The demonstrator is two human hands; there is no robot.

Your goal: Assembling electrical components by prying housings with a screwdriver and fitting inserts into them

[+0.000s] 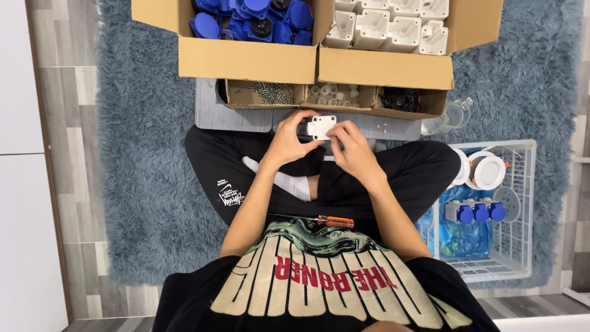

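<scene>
Seated cross-legged on a blue shag rug point(141, 184), a person holds a small white plastic housing point(321, 127) above the lap, just in front of a grey board point(212, 114). Left hand point(289, 140) fingers wrap its left side; right hand point(351, 150) fingers pinch its lower right edge. An orange-handled screwdriver point(329, 220) lies on the lap. Cardboard boxes w/ blue parts point(258, 18), white parts point(387, 24) & screws point(270, 93) sit beyond; white wire basket point(522, 203) at right.
</scene>
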